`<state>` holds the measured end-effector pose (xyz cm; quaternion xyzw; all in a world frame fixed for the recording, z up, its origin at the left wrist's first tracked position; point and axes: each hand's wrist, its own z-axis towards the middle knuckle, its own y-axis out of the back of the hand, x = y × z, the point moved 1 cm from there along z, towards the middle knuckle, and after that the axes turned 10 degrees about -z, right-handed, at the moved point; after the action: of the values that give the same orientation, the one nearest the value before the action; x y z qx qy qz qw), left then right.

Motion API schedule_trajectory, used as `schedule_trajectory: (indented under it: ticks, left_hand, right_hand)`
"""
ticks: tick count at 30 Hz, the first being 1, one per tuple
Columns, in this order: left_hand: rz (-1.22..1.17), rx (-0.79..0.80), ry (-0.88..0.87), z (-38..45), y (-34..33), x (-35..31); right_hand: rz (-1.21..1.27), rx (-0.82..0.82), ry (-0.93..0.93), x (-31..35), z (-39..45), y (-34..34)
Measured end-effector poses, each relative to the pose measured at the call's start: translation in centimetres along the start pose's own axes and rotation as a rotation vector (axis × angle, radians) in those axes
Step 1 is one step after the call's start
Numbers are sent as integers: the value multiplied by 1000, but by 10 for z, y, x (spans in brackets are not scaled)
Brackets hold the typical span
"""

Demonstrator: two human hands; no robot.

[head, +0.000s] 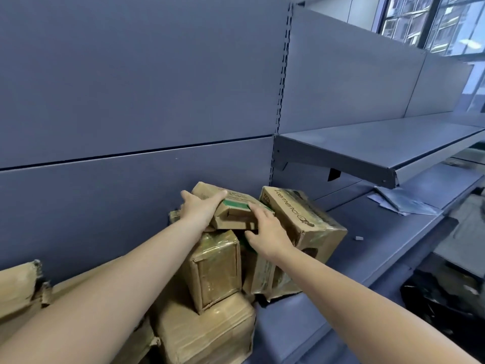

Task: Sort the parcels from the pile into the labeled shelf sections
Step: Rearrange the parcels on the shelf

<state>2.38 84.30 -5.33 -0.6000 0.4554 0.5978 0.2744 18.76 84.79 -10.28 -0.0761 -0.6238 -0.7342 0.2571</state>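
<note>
Left hand (198, 208) clasps the top parcel's (233, 210) 9 o'clock end; right hand (265, 232) grips its 5 o'clock corner. The parcel crowns the pile (212, 269), long axis running 10-to-4; the bare shelf (367, 143) lies toward 2 o'clock.

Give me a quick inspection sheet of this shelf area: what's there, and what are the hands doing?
Surface: grey metal lower shelf, bare toward the right; an upper shelf above it holds nothing visible.
Job's things: pile of taped cardboard parcels; top parcel with a green patch lies tilted on the stack; printed box leans beside it; taped parcel stands below.
Clutter: loose grey sheets; small white scrap.
Grippers: left hand and right hand grip the top parcel from either side.
Cables: nothing seen.
Surroundings: grey back panel; windows upper right; dark object lower right, unclear.
</note>
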Motion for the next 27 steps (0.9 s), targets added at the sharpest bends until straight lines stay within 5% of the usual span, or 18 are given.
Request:
schedule_trajectory:
  ticks: [11, 17, 27]
  left_hand:
    - [-55, -102, 15, -13, -19, -2]
    - [-186, -122, 4, -33, -4, -4]
    - [-375, -74, 2, -55, 47, -16]
  right_hand:
    - [80, 31, 76, -16, 9, 5]
    - [29, -50, 53, -22, 15, 27]
    - [-217, -263, 311, -4, 5, 35]
